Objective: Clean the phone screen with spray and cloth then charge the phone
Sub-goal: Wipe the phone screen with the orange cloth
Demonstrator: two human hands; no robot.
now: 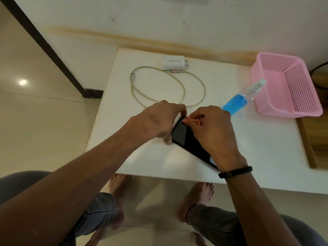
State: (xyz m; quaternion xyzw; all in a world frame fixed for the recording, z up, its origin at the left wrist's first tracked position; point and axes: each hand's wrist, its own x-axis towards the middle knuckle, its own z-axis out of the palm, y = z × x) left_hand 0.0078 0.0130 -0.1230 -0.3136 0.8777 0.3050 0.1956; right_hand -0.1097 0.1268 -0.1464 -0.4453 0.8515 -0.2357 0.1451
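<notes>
Head view shows the phone (188, 139) flat on the white table (266, 148), its long axis running diagonally from far-left to near-right. Left hand (159, 121) grips the far end, fingers curled over the top corner and thumb on the left edge. Right hand (213, 132) pinches a small orange cloth (192, 120) against the screen at that same far end, so wiping would travel toward the near-right. Spray bottle (237, 102) lies nearby. Beside it the pink basket (291, 107) appears to hold nothing. Charger (173, 63) and cable (166, 86) wait behind.
</notes>
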